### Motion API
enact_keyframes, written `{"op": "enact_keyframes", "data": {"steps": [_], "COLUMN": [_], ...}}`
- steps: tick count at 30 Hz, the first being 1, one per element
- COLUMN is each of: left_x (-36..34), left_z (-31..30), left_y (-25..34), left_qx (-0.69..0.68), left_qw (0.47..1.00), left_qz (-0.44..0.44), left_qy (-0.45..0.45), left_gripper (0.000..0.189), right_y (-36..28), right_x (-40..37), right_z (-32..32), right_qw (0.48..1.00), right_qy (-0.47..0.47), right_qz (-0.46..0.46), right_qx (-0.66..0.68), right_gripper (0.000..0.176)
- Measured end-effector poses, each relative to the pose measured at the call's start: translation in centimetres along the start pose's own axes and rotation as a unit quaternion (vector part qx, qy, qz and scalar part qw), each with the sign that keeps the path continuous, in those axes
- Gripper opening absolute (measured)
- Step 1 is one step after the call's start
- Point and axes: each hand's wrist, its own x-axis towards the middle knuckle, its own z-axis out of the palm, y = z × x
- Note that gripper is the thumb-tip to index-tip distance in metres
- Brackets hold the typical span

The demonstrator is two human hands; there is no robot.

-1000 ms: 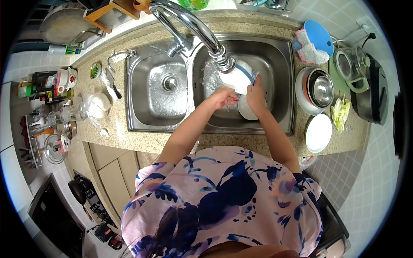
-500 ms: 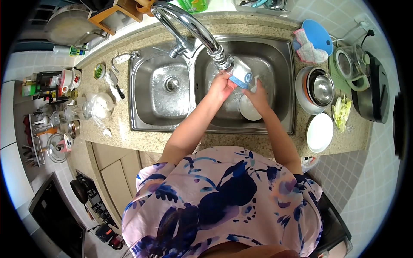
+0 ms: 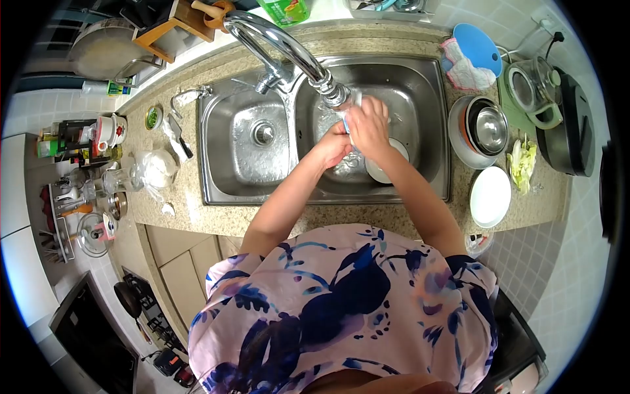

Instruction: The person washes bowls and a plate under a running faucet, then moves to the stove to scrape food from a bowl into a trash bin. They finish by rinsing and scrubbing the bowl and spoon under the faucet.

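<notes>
Over the right basin of the steel sink (image 3: 420,131), my left hand (image 3: 333,146) grips a small white-and-blue bowl (image 3: 347,124) from the left, thumb and fingers closed on its side. My right hand (image 3: 369,128) is wrapped over the same bowl from the right and covers most of it. Both are just below the faucet spout (image 3: 336,96), where water seems to run. A white bowl (image 3: 377,173) rests on the basin floor under my right wrist, partly hidden by it.
Right of the sink stand nested metal bowls (image 3: 491,128), a white plate (image 3: 490,197), leafy greens (image 3: 522,164) and a blue board (image 3: 477,51) with a cloth (image 3: 469,71). On the left lie a knife (image 3: 180,139), a small bowl of chopped greens (image 3: 153,118) and a plastic bag (image 3: 156,167).
My right hand has moved up and left from the bowl's lower right side to wrap over it. The bowl has shifted left and is now mostly covered. My left hand moved slightly down.
</notes>
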Motion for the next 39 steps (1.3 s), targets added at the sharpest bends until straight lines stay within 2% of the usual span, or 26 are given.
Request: {"op": "enact_keyframes", "data": {"steps": [1,3,4,5,6,9,10,12,13,17,19,21,22,23,24,25,26,27,28,30,31,33,34,36,37,39], "left_x": [-0.3,-1.4,-1.7,-2.0,-2.3,-1.9,-1.7,-1.5,-1.2,-1.2,-1.7,-1.3,-1.4,-1.8,-2.4,-2.7,-2.9,-3.0,-2.9,-1.8,-1.1,0.1,0.7,1.4,1.6,1.0], "left_z": [-0.2,0.5,0.5,0.6,1.2,0.8,0.5,0.2,0.1,-0.3,-0.3,-1.8,-1.5,-1.0,-0.5,-0.1,0.0,0.3,0.9,0.4,0.3,0.2,0.0,0.1,0.3,0.8], "left_y": [0.0,0.5,0.6,0.7,1.0,0.9,0.8,1.3,1.6,1.3,2.0,1.9,2.1,2.6,3.3,3.8,4.1,4.2,4.2,3.1,2.6,1.8,1.4,0.4,0.2,0.4], "left_qx": [0.017,0.031,0.098,0.165,0.159,0.17,0.182,0.162,0.145,0.118,0.13,0.265,0.243,0.245,0.229,0.213,0.133,0.13,0.033,-0.115,-0.118,-0.224,-0.22,-0.199,-0.178,-0.13], "left_qw": [1.0,0.999,0.995,0.985,0.986,0.985,0.983,0.986,0.988,0.991,0.99,0.964,0.969,0.969,0.973,0.976,0.989,0.989,0.998,0.99,0.99,0.969,0.969,0.971,0.971,0.975], "left_qz": [-0.003,-0.024,-0.031,-0.038,-0.037,-0.027,-0.021,-0.021,-0.019,0.027,0.024,-0.033,-0.034,-0.034,-0.035,-0.035,-0.048,-0.044,-0.014,0.043,0.043,0.108,0.113,0.113,0.113,0.054], "left_qy": [-0.009,-0.005,-0.016,-0.027,-0.025,-0.023,-0.005,0.026,0.055,0.064,0.057,-0.007,-0.004,-0.004,-0.019,-0.034,-0.053,-0.052,-0.057,-0.072,-0.069,0.004,0.019,0.066,0.114,0.173], "left_gripper": [0.031,0.029,0.028,0.027,0.026,0.029,0.029,0.029,0.029,0.027,0.026,0.031,0.031,0.031,0.031,0.032,0.037,0.037,0.041,0.045,0.045,0.042,0.037,0.035,0.033,0.02], "right_y": [1.1,4.6,6.2,7.9,8.4,6.5,5.2,0.0,-1.1,-3.1,-1.7,0.2,2.6,5.4,7.3,8.1,8.8,9.3,9.8,10.1,9.2,6.4,4.9,1.5,-0.1,-3.0], "right_x": [0.6,2.2,3.3,4.1,4.9,3.9,3.5,1.0,-0.6,-1.9,0.3,3.0,4.5,5.5,5.9,5.4,4.5,3.6,2.4,-0.7,-1.3,-2.4,-2.6,-2.7,-2.7,-2.4], "right_z": [1.5,5.2,5.6,5.7,5.3,4.9,4.2,2.6,3.4,2.3,2.2,2.7,3.5,4.2,4.3,3.9,3.7,3.5,4.1,5.5,5.4,5.9,6.0,6.4,6.5,6.5], "right_qw": [1.0,0.989,0.989,0.958,0.891,0.924,0.914,0.975,0.997,0.995,0.998,0.983,0.935,0.85,0.745,0.746,0.619,0.47,0.473,0.436,0.435,0.489,0.488,0.752,0.846,0.941], "right_qy": [0.001,0.066,0.065,-0.069,-0.199,-0.135,-0.194,-0.046,0.005,-0.053,-0.046,-0.077,-0.178,-0.273,-0.307,-0.307,-0.287,-0.259,-0.262,-0.083,-0.086,0.122,0.121,0.127,0.124,0.049], "right_qz": [0.001,0.128,0.129,0.251,0.361,0.333,0.318,0.191,0.072,0.041,0.015,0.149,0.209,0.259,0.353,0.351,0.429,0.493,0.492,0.506,0.508,0.504,0.505,0.47,0.429,0.321], "right_qx": [0.002,0.038,0.039,0.117,0.19,0.133,0.159,0.107,0.003,0.069,0.045,0.073,0.225,0.369,0.475,0.475,0.592,0.685,0.683,0.74,0.738,0.702,0.702,0.445,0.291,0.093], "right_gripper": [0.019,0.026,0.026,0.029,0.032,0.039,0.041,0.04,0.041,0.038,0.033,0.031,0.03,0.029,0.032,0.032,0.037,0.043,0.043,0.046,0.046,0.048,0.048,0.052,0.056,0.062]}}
